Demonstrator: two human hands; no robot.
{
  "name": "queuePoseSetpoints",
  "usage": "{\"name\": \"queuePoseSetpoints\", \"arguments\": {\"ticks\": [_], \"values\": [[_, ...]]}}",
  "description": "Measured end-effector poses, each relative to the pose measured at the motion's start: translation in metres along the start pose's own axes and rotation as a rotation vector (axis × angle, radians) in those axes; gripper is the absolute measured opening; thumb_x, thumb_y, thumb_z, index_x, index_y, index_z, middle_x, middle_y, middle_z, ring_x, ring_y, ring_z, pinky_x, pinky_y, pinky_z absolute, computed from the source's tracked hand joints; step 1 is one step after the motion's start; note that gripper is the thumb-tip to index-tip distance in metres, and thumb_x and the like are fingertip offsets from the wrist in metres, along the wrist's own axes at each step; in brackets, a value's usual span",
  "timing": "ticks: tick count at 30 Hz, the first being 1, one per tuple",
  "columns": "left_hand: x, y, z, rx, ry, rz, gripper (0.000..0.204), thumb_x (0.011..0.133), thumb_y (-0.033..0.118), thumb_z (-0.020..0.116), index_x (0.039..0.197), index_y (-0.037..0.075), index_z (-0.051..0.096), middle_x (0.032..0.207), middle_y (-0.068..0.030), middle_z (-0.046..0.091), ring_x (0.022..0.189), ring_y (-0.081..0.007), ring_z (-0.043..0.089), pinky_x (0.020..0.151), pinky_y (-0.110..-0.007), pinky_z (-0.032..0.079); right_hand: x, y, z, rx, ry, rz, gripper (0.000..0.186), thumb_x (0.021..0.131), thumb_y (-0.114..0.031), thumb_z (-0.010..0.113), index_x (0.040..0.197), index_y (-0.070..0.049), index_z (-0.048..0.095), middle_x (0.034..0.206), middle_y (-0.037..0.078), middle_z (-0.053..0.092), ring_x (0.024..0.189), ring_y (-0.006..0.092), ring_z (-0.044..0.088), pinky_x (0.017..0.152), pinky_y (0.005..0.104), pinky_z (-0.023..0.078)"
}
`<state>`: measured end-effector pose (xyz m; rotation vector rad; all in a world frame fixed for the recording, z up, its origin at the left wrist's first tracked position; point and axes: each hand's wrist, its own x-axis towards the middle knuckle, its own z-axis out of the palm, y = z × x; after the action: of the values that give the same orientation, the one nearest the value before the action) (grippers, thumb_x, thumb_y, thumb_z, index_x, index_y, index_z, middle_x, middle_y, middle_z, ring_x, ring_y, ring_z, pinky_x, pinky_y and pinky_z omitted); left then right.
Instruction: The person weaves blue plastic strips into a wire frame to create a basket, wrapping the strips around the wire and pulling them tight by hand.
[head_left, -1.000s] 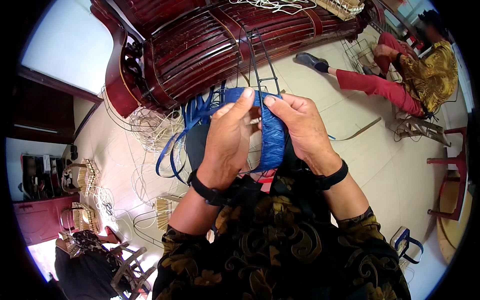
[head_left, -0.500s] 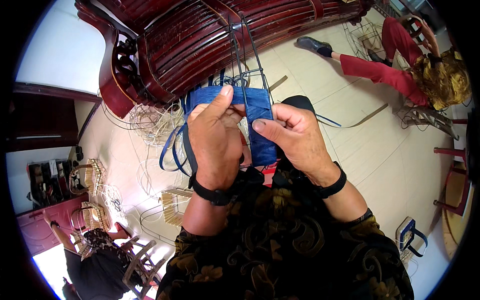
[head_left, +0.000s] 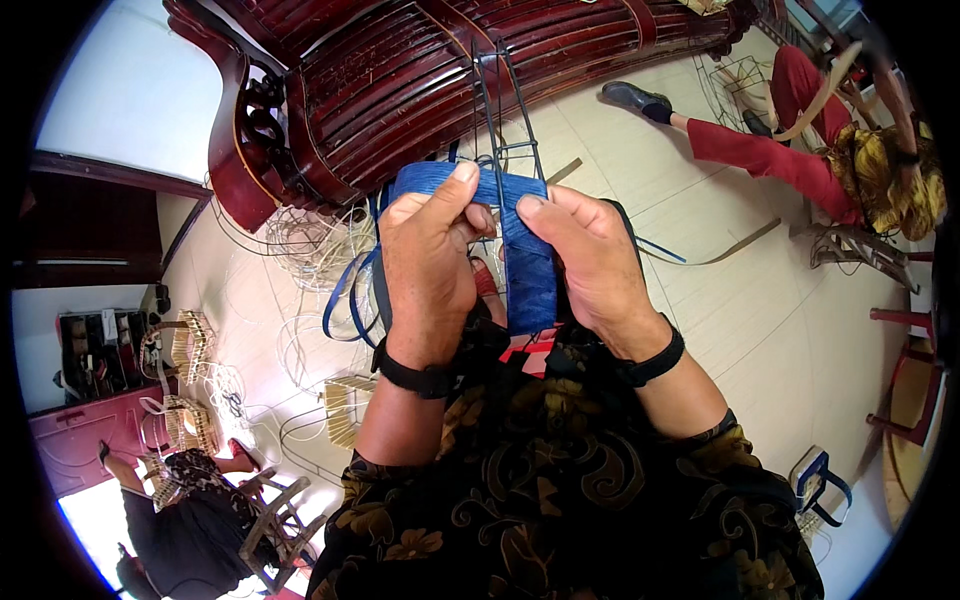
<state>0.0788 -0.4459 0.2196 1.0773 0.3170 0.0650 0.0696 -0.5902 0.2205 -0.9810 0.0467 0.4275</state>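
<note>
Between my hands is a dark wire frame (head_left: 519, 147) partly wrapped in flat blue strip (head_left: 531, 290). My left hand (head_left: 428, 260) is closed on the upper blue band, thumb pressed on top at its left part. My right hand (head_left: 591, 262) grips the corner of the wrapped side, thumb on the blue surface and fingers curled behind it. Loose blue strips (head_left: 348, 295) hang at the left. Parts of the fingers behind the band are hidden.
A dark red slatted bench (head_left: 370, 95) stands ahead, white cord tangles (head_left: 315, 250) left of me. A person in red trousers (head_left: 750, 158) sits right; another person in black (head_left: 170, 530) sits lower left beside woven baskets (head_left: 190, 345). A red chair (head_left: 905, 420) stands right.
My right thumb slid down the blue band half a second ago and is back up at the corner. The person on the right has bent lower and now holds a long pale strip.
</note>
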Motion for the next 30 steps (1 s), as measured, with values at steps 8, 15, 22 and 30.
{"name": "queuePoseSetpoints", "arguments": {"ticks": [8,15,22,30], "values": [[-0.004,0.004,0.001,0.049,-0.103,-0.069,0.033,0.089,0.02,0.066,0.063,0.0,0.062,0.06,-0.0059,0.057,0.052,-0.0121,0.049,0.053,-0.026,0.037,0.003,0.006,0.003,-0.213,0.096,-0.119,0.02,0.094,-0.017,0.061,0.082,-0.001,0.066,0.069,-0.006,0.059,0.062,-0.0014,0.047,0.052,0.0178,0.039],[-0.011,-0.012,0.001,-0.18,-0.031,-0.107,0.029,0.092,0.016,0.063,0.068,0.0,0.062,0.063,-0.0059,0.058,0.054,-0.0126,0.05,0.052,-0.025,0.039,0.002,0.011,0.001,-0.265,0.108,-0.138,0.02,0.094,-0.017,0.061,0.084,0.0,0.066,0.068,-0.007,0.055,0.062,-0.002,0.043,0.05,0.0185,0.035],[-0.01,0.006,0.0,-0.077,-0.074,-0.086,0.027,0.095,0.018,0.057,0.077,-0.001,0.062,0.069,-0.0104,0.064,0.056,-0.0154,0.058,0.052,-0.027,0.045,-0.002,0.008,0.009,-0.104,0.021,-0.062,0.017,0.095,-0.017,0.061,0.097,-0.001,0.067,0.078,-0.001,0.064,0.067,0.0025,0.055,0.057,0.019,0.046],[-0.013,0.005,-0.002,-0.025,0.057,-0.039,0.029,0.093,0.019,0.064,0.074,-0.003,0.063,0.065,-0.0091,0.061,0.052,-0.0142,0.053,0.048,-0.025,0.042,-0.007,0.008,0.009,-0.164,-0.03,-0.042,0.022,0.095,-0.017,0.063,0.107,0.001,0.066,0.083,0.002,0.066,0.071,0.0063,0.061,0.061,0.0211,0.051]]}}
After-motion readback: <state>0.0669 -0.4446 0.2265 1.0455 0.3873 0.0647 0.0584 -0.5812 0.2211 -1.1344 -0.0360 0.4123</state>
